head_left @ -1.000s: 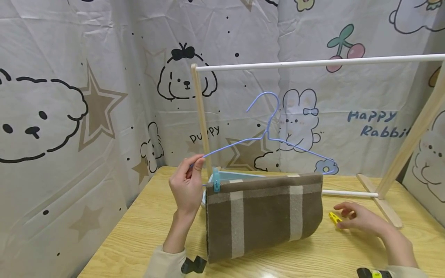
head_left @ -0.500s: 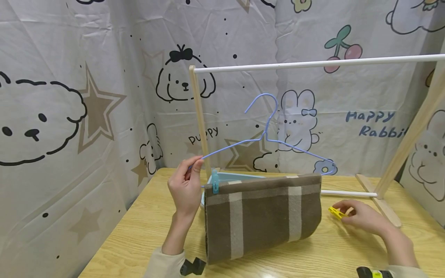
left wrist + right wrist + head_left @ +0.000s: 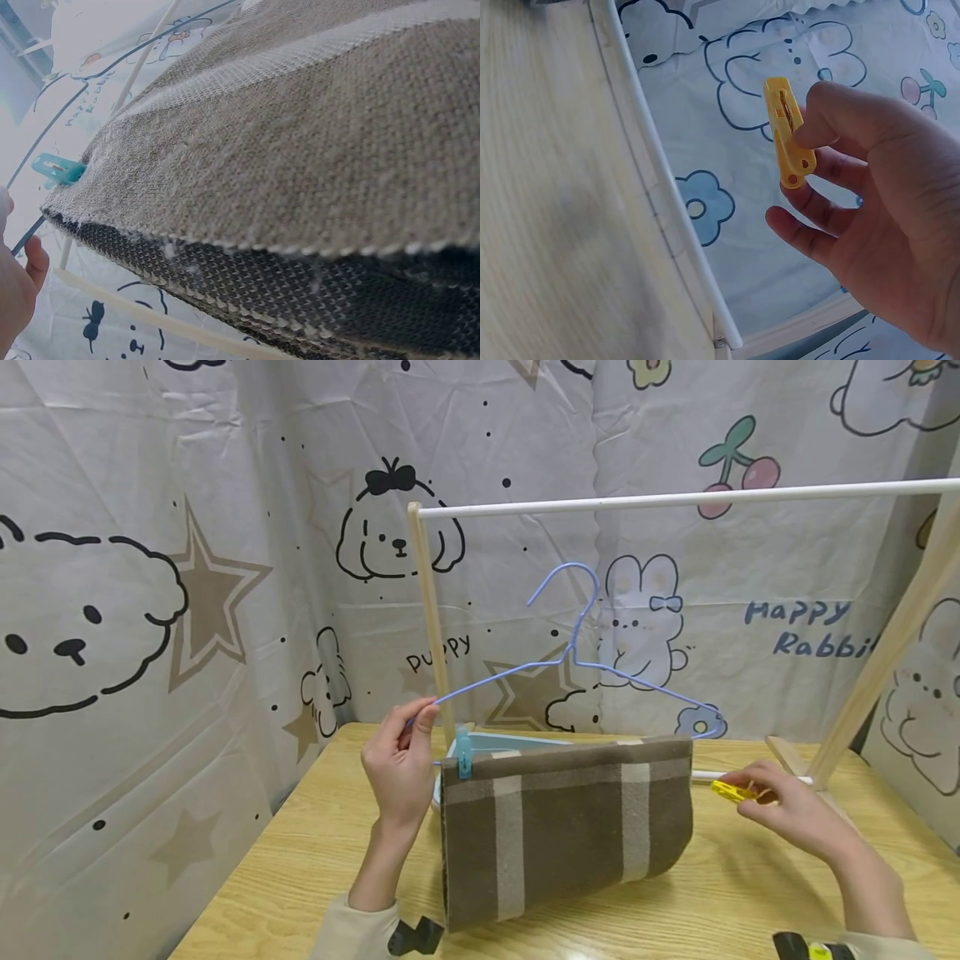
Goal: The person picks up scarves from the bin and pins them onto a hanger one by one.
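Observation:
My left hand [image 3: 400, 764] pinches the left corner of a blue wire hanger [image 3: 510, 671], whose hook points up. Folded over the hanger's lower bar is a brown knit cloth with pale stripes [image 3: 573, 827], perhaps a scarf. A teal clothespin [image 3: 464, 753] clips its top edge at the left end; the left wrist view shows this teal clothespin [image 3: 58, 169] close to my thumb. My right hand [image 3: 798, 810] pinches a yellow clothespin [image 3: 732, 791] to the right of the cloth. In the right wrist view the yellow clothespin [image 3: 787, 133] lies between thumb and fingers.
Behind the cloth stands a rack with wooden legs [image 3: 885, 643] and a white top rod [image 3: 675, 500]. Its low white rod [image 3: 705, 775] runs near the table. A light blue container [image 3: 517, 740] sits partly hidden behind the cloth on the wooden table [image 3: 300, 843].
My right hand has picked the yellow clothespin up from the table and raised it, turning it more level. My left hand, the hanger and the cloth have stayed nearly still.

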Motion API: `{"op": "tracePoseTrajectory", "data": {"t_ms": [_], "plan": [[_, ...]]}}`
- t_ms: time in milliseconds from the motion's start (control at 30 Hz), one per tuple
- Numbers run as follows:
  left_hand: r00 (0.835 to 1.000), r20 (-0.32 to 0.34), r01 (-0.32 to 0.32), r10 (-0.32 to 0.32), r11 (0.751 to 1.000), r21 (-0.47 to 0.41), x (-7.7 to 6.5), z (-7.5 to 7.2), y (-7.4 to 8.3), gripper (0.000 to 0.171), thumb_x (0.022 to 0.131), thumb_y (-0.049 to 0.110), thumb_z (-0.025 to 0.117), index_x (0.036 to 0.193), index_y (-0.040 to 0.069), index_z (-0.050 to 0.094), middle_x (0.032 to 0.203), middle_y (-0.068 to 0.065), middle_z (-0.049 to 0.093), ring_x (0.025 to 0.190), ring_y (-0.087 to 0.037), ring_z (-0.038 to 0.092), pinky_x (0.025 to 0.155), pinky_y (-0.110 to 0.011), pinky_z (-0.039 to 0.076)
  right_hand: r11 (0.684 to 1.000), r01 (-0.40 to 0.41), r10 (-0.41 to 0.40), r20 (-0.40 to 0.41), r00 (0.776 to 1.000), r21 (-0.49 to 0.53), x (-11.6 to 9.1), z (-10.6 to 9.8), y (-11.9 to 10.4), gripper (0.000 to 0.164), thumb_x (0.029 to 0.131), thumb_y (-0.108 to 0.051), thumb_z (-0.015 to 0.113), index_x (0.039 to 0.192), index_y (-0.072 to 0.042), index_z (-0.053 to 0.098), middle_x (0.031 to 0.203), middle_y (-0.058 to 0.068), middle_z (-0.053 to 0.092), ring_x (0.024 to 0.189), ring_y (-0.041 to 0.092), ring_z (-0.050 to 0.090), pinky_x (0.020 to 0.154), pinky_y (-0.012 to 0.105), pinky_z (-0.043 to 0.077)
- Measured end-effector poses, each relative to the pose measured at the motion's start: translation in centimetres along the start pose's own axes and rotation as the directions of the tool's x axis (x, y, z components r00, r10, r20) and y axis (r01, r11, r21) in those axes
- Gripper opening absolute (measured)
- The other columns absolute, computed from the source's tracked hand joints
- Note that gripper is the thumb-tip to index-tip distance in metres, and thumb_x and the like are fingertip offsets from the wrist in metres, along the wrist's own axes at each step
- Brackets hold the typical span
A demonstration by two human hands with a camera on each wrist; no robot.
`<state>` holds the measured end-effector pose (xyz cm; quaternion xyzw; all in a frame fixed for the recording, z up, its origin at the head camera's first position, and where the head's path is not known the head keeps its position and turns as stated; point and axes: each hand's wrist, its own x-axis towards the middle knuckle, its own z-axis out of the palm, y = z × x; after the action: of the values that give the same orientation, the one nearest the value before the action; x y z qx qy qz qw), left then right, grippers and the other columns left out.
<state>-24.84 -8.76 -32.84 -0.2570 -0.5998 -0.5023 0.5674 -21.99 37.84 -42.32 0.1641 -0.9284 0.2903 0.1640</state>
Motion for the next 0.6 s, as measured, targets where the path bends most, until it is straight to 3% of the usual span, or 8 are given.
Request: {"op": "tracePoseTrajectory", "data": {"t_ms": [233, 467, 600], "plan": [[1.0, 0.001, 0.005, -0.005, 1.0, -0.007, 0.0, 0.0, 0.0, 0.006, 0.086, -0.002, 0.072, 0.091, -0.003, 0.074, 0.062, -0.01, 0.057, 0.051, -0.002, 0.031, 0.045, -0.017, 0.023, 0.993, 0.114, -0.111, -0.087, 0.99, 0.032, 0.3, -0.9, -1.4, 0.034, 0.083, 0.006, 0.069, 0.113, -0.009, 0.069, 0.106, -0.008, 0.058, 0.092, -0.008, 0.05, 0.074, 0.011, 0.045], [1.0, 0.002, 0.001, -0.001, 1.0, -0.004, 0.0, 0.1, 0.0, 0.005, 0.087, -0.001, 0.072, 0.091, -0.003, 0.074, 0.063, -0.009, 0.058, 0.051, -0.002, 0.031, 0.045, -0.017, 0.023, 0.991, 0.117, -0.109, -0.124, 0.986, 0.058, 0.2, -1.8, -3.1, 0.036, 0.084, 0.008, 0.067, 0.115, -0.011, 0.07, 0.109, -0.016, 0.053, 0.095, -0.006, 0.049, 0.077, 0.009, 0.04], [1.0, 0.001, -0.002, 0.002, 1.0, -0.003, -0.1, 0.1, 0.0, 0.005, 0.087, -0.001, 0.072, 0.091, -0.003, 0.074, 0.064, -0.01, 0.06, 0.052, -0.002, 0.032, 0.045, -0.017, 0.024, 0.981, 0.156, -0.135, -0.172, 0.976, 0.118, 0.3, -2.5, -4.5, 0.038, 0.086, 0.012, 0.064, 0.119, -0.007, 0.069, 0.109, -0.01, 0.056, 0.096, -0.002, 0.052, 0.081, 0.005, 0.04]]}}
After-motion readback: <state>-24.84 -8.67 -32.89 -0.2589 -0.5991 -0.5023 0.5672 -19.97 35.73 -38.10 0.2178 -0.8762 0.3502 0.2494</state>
